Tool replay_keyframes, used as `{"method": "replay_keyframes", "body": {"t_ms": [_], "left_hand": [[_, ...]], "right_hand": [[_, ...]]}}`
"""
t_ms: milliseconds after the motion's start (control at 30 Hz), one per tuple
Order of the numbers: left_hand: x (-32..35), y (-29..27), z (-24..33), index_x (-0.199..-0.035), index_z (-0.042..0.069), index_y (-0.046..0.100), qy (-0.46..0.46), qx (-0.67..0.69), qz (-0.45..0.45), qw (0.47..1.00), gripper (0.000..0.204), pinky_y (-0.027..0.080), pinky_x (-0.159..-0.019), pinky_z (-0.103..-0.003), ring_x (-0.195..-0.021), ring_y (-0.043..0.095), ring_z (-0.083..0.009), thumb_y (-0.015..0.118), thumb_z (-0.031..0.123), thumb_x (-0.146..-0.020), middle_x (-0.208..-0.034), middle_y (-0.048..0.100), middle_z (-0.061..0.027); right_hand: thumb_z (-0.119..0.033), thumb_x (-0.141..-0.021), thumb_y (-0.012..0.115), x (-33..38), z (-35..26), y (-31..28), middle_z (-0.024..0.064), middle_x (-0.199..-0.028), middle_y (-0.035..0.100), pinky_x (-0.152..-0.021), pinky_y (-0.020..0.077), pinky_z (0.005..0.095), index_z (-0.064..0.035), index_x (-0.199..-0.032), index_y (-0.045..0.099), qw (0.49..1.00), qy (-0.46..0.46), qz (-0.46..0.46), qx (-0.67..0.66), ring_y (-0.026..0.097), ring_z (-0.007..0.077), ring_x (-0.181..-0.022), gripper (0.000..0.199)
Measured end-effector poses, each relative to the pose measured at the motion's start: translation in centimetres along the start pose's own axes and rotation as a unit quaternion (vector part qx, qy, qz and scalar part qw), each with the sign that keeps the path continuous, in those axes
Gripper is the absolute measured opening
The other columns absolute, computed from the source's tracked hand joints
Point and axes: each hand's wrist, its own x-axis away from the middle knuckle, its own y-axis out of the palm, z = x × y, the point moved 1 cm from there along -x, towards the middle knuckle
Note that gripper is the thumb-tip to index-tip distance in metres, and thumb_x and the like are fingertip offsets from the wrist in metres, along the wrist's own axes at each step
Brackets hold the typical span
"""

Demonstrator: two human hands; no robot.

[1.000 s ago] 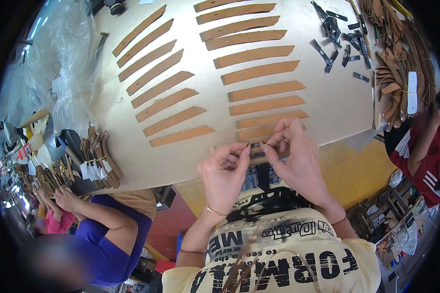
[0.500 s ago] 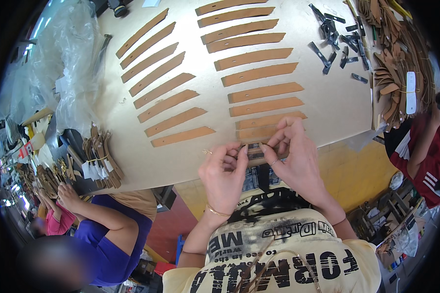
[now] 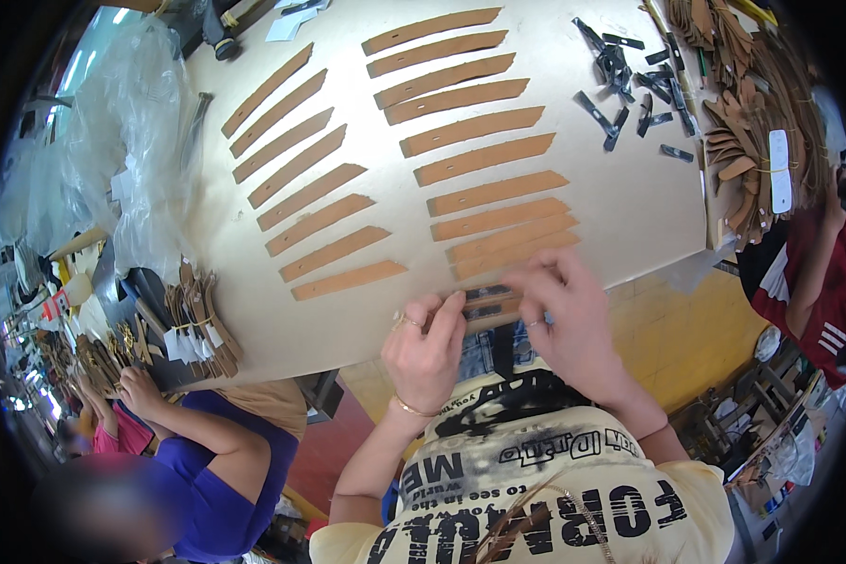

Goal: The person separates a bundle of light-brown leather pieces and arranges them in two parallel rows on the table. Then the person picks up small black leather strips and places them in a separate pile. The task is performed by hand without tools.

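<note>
Brown leather strips with black pieces [image 3: 487, 292] on them lie at the table's near edge, between my hands. My left hand [image 3: 425, 343] is closed, its thumb and fingertips pinched at the left end of these strips. Over their right end is my right hand [image 3: 566, 315], slightly blurred, its bent fingers apart and nothing visible between them. Just beyond, two leather strips [image 3: 517, 249] lie close together, partly covered by my right fingers. More slotted leather strips [image 3: 479, 119] form a column going away from me, and a second column of strips [image 3: 315, 214] lies to the left.
A scatter of small black strips [image 3: 620, 80] lies at the far right. Bundled leather pieces [image 3: 738, 150] are piled beyond them. On the left are clear plastic sheeting [image 3: 150, 141] and a tied bundle of straps [image 3: 197, 320]. A co-worker in purple [image 3: 221, 470] sits at the left.
My right hand has loosened from its pinch at the strip's right end, and its fingers have spread. My left hand stays at the left end. The whole view has shifted slightly.
</note>
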Motion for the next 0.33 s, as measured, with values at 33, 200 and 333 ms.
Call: {"method": "replay_keyframes", "body": {"t_ms": [33,200,333], "left_hand": [[0.0,0.0,-0.1,-0.097,0.012,0.072,0.004,-0.007,-0.007,1.000,0.028,0.048,-0.054,-0.032,-0.063,0.061,-0.0187,0.076,0.002,-0.071,-0.088,0.061,-0.0033],[-0.4,-0.3,-0.1,-0.094,0.010,0.071,0.016,-0.021,-0.025,0.999,0.025,0.050,-0.058,-0.034,-0.065,0.063,-0.0228,0.074,-0.003,-0.072,-0.085,0.063,-0.0056],[-1.3,0.4,0.3,-0.092,0.009,0.070,0.030,-0.022,-0.015,0.999,0.022,0.051,-0.059,-0.034,-0.068,0.065,-0.0231,0.074,-0.002,-0.074,-0.086,0.065,-0.0065]], "right_hand": [[0.004,-0.076,0.063,0.2,0.1,0.0,0.0068,-0.105,0.057,-0.070,0.0438,0.0325,-0.0113,-0.118,0.063,0.997,-0.033,-0.010,0.067,0.054,0.0181,-0.077,0.045],[-0.004,-0.080,0.060,1.5,1.0,-0.1,0.0044,-0.113,0.057,-0.074,0.0391,0.0347,-0.0210,-0.120,0.069,0.953,-0.139,-0.022,0.267,0.054,0.0186,-0.088,0.044],[-0.016,-0.081,0.060,2.1,2.9,-0.3,0.0050,-0.122,0.056,-0.078,0.0389,0.0353,-0.0189,-0.126,0.065,0.951,-0.205,0.026,0.231,0.053,0.0185,-0.096,0.045]]}}
